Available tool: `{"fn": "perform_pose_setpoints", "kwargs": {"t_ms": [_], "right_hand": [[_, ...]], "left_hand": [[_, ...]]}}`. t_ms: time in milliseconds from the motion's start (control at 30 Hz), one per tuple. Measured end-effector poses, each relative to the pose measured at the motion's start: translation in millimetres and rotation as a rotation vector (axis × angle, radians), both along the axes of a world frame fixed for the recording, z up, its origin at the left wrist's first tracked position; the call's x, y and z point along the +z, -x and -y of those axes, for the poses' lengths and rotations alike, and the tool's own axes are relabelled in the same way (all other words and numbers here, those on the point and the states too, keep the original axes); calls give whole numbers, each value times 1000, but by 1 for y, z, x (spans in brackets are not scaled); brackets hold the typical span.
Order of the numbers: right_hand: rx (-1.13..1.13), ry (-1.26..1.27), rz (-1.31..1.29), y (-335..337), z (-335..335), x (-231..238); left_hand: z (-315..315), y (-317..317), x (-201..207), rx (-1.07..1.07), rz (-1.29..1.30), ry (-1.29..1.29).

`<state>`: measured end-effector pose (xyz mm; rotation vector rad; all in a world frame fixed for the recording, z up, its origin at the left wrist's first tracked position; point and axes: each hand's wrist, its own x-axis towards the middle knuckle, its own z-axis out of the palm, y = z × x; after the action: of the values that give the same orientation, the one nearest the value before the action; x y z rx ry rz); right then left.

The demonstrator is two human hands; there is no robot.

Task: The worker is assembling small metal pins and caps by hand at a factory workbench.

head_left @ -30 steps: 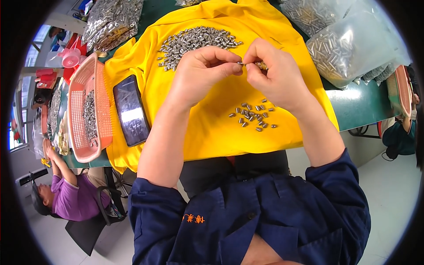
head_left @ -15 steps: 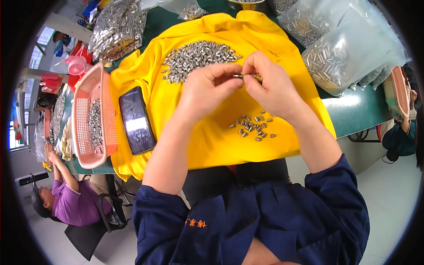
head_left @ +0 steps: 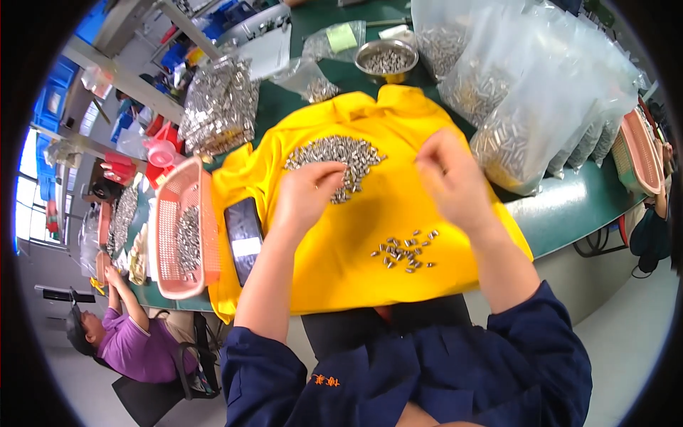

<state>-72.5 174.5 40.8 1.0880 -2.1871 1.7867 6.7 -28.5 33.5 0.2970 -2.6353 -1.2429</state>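
A large heap of small silver metal cylinders [head_left: 345,153] lies on a yellow cloth [head_left: 341,249]. At the heap's near left edge is my left hand [head_left: 306,196], its fingers drawn together; whatever they pinch is too small to name. My right hand [head_left: 455,185] hovers over the cloth to the right of the heap, smeared a little by motion. Its fingers are curled in and hide anything they grip. Nearer to me, a smaller scatter of the same metal pieces [head_left: 404,252] rests on the cloth between my forearms.
Left of the cloth stands a pink basket [head_left: 165,245] of metal parts, beside a dark phone [head_left: 244,238]. Bags of metal parts [head_left: 509,139] crowd the right rear. A steel bowl [head_left: 366,70] sits behind the cloth. A co-worker in purple [head_left: 139,349] sits at left.
My hands, which met over the cloth around a small piece, have parted. The left went to the heap's edge, the right out to the right. The view has tilted up.
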Motion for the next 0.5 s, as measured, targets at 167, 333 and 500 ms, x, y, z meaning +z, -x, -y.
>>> {"fn": "perform_pose_setpoints", "kwargs": {"t_ms": [167, 333, 500], "right_hand": [[98, -154, 67, -14, 8, -3], [24, -136, 78, -8, 8, -6], [4, -95, 45, 0, 12, -13]], "left_hand": [[-3, 92, 9, -250, -147, 323], [-5, 166, 45, -21, -254, 408], [19, 111, 34, -15, -207, 259]]}}
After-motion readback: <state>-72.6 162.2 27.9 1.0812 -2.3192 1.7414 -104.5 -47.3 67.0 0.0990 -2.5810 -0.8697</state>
